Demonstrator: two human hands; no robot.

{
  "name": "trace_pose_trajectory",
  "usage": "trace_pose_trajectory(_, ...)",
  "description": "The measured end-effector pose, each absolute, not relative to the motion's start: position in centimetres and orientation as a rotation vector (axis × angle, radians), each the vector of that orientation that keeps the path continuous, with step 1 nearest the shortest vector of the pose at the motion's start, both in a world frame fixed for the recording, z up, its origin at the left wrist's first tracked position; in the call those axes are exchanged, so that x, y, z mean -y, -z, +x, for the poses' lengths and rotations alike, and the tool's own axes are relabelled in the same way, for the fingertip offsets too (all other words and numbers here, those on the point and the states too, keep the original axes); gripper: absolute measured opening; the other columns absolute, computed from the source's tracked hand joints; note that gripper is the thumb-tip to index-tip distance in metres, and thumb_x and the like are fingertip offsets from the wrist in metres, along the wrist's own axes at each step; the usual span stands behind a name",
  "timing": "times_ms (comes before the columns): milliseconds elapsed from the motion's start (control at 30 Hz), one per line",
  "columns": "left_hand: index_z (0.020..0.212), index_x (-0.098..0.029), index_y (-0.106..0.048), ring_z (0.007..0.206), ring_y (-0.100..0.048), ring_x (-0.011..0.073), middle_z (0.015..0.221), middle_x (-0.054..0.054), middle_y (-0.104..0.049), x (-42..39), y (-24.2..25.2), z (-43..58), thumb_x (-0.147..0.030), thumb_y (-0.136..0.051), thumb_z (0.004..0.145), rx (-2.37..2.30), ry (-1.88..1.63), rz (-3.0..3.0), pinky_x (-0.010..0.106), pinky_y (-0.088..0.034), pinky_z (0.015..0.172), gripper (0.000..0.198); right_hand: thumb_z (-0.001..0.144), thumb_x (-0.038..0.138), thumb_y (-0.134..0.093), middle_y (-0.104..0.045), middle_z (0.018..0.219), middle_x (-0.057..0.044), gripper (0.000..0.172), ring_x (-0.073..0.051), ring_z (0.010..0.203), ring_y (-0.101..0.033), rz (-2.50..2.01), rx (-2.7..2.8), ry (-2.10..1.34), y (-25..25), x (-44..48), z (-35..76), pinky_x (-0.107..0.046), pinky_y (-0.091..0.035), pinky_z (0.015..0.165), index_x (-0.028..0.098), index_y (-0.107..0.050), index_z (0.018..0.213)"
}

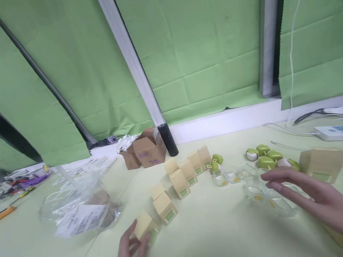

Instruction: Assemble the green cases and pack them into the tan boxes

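My left hand [131, 249] is closed around a small cream box [144, 225] with a green label, at the front end of a curved row. Beside it in the row stand more such boxes, among them a cream box [164, 208] and another box [180, 183]. My right hand [315, 197] has its fingers stretched out and apart. It hovers over or lightly touches clear plastic trays [255, 191] with yellow marks; contact is hard to tell. Behind those fingers lie several green earphone-case-like items [266, 162], some with white parts.
A larger cream box [321, 164] stands at right. Further back are an open cardboard box [149, 151], a black cylinder [168, 140] and a white power strip [336, 132] with cables. A clear plastic bag [83, 207] lies at left, near an orange-handled tool [4, 214].
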State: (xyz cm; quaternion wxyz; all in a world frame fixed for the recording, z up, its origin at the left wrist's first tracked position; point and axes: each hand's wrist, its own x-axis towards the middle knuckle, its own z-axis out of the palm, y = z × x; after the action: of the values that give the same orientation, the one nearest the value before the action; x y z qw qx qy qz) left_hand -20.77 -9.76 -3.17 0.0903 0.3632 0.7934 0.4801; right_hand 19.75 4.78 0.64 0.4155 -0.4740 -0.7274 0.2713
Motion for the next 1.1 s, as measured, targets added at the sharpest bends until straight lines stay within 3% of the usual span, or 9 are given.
trace_pose_trajectory(167, 0.120, -0.015, -0.050, 0.077, -0.063, 0.0259, 0.089, 0.006, -0.061, 4.8, 2.8, -22.2, -0.072, -0.055, 0.058, -2.309, -1.469, 1.196, 0.045, -0.053, 0.076, 0.085, 0.087, 0.049, -0.046, -0.066, 0.103, -0.005, 0.028, -0.027, 0.102, -0.059, -1.053, 1.998, -0.611, -1.9, -5.5, 18.2, -0.040, -0.048, 0.089, 0.029, -0.063, 0.092)
trace_pose_trajectory(267, 0.126, -0.011, -0.043, 0.096, -0.059, 0.0343, 0.107, 0.014, -0.057, 4.2, 3.1, -22.4, -0.071, -0.049, 0.063, -2.461, -1.436, 1.375, 0.053, -0.046, 0.088, 0.087, 0.090, 0.043, -0.042, -0.064, 0.105, -0.005, 0.025, -0.026, 0.101, -0.058, -1.001, 2.130, -0.555, -1.9, -6.3, 18.4, -0.040, -0.046, 0.089, 0.028, -0.062, 0.096)
trace_pose_trajectory(333, 0.128, -0.009, -0.038, 0.116, -0.045, 0.0399, 0.124, 0.020, -0.047, 4.5, 2.8, -21.9, -0.064, -0.049, 0.068, -2.646, -1.464, 1.587, 0.058, -0.034, 0.099, 0.082, 0.091, 0.041, -0.042, -0.064, 0.101, -0.005, 0.024, -0.025, 0.095, -0.060, -1.020, 2.215, -0.482, -2.1, -6.5, 18.9, -0.041, -0.047, 0.085, 0.028, -0.062, 0.093)
trace_pose_trajectory(400, 0.127, -0.012, -0.039, 0.121, -0.040, 0.0378, 0.127, 0.020, -0.045, 4.5, 2.2, -20.0, -0.052, -0.048, 0.076, -2.648, -1.522, 1.854, 0.057, -0.026, 0.103, 0.065, 0.091, 0.040, -0.039, -0.065, 0.096, -0.004, 0.026, -0.025, 0.088, -0.062, -1.077, 2.287, -0.387, -2.9, -6.7, 19.3, -0.042, -0.047, 0.081, 0.028, -0.062, 0.090)
trace_pose_trajectory(533, 0.111, -0.022, -0.050, 0.113, -0.048, 0.0270, 0.115, 0.011, -0.055, 1.3, 1.2, -12.6, -0.037, -0.041, 0.086, -1.979, -1.257, 2.134, 0.047, -0.034, 0.099, 0.030, 0.094, 0.032, -0.036, -0.064, 0.100, -0.006, 0.028, -0.023, 0.089, -0.062, -1.241, 2.396, -0.280, -5.0, -8.4, 17.3, -0.039, -0.047, 0.078, 0.023, -0.062, 0.095)
trace_pose_trajectory(600, 0.114, -0.021, -0.047, 0.120, -0.041, 0.0264, 0.121, 0.010, -0.051, -1.8, 1.4, -8.8, -0.039, -0.049, 0.082, -1.812, -0.960, 1.988, 0.044, -0.030, 0.102, 0.037, 0.094, 0.028, -0.040, -0.063, 0.105, -0.006, 0.024, -0.022, 0.094, -0.060, -1.280, 2.433, -0.281, -5.7, -10.3, 14.6, -0.039, -0.046, 0.083, 0.021, -0.062, 0.100)
trace_pose_trajectory(733, 0.117, -0.010, -0.041, 0.119, -0.040, 0.0323, 0.121, 0.018, -0.048, -7.7, 3.4, -4.5, -0.035, -0.067, 0.065, -1.913, -0.871, 1.805, 0.043, -0.031, 0.099, 0.063, 0.090, 0.031, -0.054, -0.059, 0.115, -0.007, 0.025, -0.020, 0.097, -0.060, -1.386, 2.538, -0.380, -5.2, -15.0, 8.4, -0.041, -0.050, 0.083, 0.017, -0.057, 0.111)
trace_pose_trajectory(933, 0.098, -0.019, -0.044, 0.108, -0.046, 0.0261, 0.106, 0.008, -0.055, -8.7, 5.3, -4.5, -0.031, -0.065, 0.067, -1.923, -0.843, 1.746, 0.035, -0.033, 0.093, 0.040, 0.090, 0.030, -0.055, -0.059, 0.115, -0.006, 0.028, -0.020, 0.095, -0.061, -1.482, 2.554, -0.579, -2.4, -18.6, 5.3, -0.040, -0.052, 0.080, 0.017, -0.055, 0.115)
trace_pose_trajectory(1100, 0.105, -0.019, -0.042, 0.100, -0.050, 0.0217, 0.102, 0.007, -0.053, -4.5, 5.0, -5.0, -0.030, -0.068, 0.063, -1.781, -0.785, 1.761, 0.031, -0.039, 0.087, 0.051, 0.090, 0.030, -0.055, -0.058, 0.117, -0.007, 0.029, -0.021, 0.097, -0.060, -1.335, 2.415, -0.677, -1.5, -18.6, 7.1, -0.041, -0.051, 0.081, 0.017, -0.055, 0.116)
